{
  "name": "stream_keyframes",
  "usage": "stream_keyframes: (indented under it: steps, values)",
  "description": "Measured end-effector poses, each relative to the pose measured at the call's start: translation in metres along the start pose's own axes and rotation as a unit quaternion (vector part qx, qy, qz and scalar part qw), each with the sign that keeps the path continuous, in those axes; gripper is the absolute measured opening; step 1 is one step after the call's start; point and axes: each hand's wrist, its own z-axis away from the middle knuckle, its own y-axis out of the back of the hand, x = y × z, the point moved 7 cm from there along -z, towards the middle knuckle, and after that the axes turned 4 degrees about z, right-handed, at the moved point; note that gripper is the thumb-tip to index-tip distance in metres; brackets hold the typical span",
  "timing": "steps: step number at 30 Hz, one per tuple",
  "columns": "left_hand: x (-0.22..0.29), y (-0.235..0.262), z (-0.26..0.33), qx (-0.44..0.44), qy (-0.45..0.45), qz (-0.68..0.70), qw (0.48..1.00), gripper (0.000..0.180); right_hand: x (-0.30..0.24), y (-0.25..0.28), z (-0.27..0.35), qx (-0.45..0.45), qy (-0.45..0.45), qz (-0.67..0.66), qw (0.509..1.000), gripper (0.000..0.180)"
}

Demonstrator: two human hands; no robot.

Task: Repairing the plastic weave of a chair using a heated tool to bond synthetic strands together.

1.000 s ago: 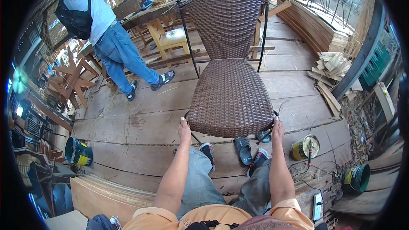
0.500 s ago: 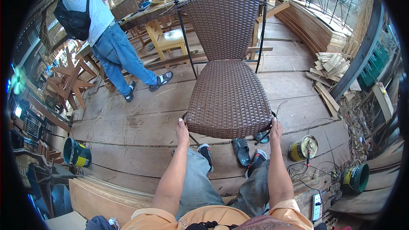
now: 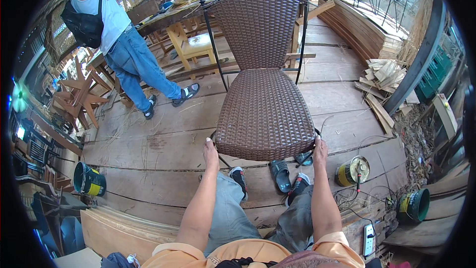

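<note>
2 bare hands take the brown woven chair point(image 3: 265, 111) at its front corners: the left hand point(image 3: 210, 156) closes on the left corner and the right hand point(image 3: 320, 153) on the right. The thumbs lie uppermost, and the other fingers pass mostly out of sight, so I cannot tell how tightly they wrap the dark metal there. The chair is directly in front of the person, front edge nearest, its tall backrest point(image 3: 255, 25) on the far side between 2 black posts. Its feet are hidden, so whether all of them rest on the plank floor point(image 3: 148, 144) does not show.

To do this hold well, I would keep the hands level and load them equally, since the tall back probably makes the chair tip easily. Fingers are best kept on the frame, off the weave. Under the front edge, a loose sandal point(image 3: 281, 176) lies between the person's feet, so footing deserves care, as does the tin point(image 3: 353, 171) near the right forearm.

Farther out, a co-worker in jeans point(image 3: 141, 62) stands at the left, near a small yellow chair point(image 3: 196, 44), and boards point(image 3: 357, 25) are stacked at the right.

Against the frame from 1 second ago, the chair, hands and surroundings all sit slightly farther left, which suggests a small head turn; the grip looks the same.
</note>
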Motion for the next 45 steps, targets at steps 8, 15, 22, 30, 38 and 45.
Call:
stream_keyframes:
  steps: [8, 15, 22, 30, 38, 45]
  values:
    - [-0.008, 0.004, -0.006, -0.009, 0.015, 0.002, 1.0, 0.061, -0.013, 0.002, 0.008, 0.001, 0.007, -0.014, 1.0, 0.06]
    - [0.0, 0.003, 0.001, 0.025, 0.007, 0.015, 1.0, 0.063, -0.015, 0.002, 0.007, 0.031, 0.035, -0.026, 0.999, 0.052]
    - [0.005, 0.002, 0.003, -0.001, 0.019, 0.0, 1.0, 0.064, -0.019, 0.003, 0.009, 0.0, 0.017, -0.004, 1.0, 0.062]
    - [-0.013, 0.009, -0.011, -0.026, 0.018, -0.011, 0.999, 0.069, -0.015, 0.001, 0.007, 0.008, 0.008, -0.005, 1.0, 0.063]
    - [0.008, 0.007, 0.01, 0.0, 0.008, 0.021, 1.0, 0.065, -0.035, 0.008, 0.02, 0.007, 0.023, -0.001, 1.0, 0.056]
    - [0.018, -0.001, 0.013, -0.009, 0.031, -0.019, 0.999, 0.067, -0.028, 0.037, 0.017, 0.131, 0.028, -0.091, 0.987, 0.035]
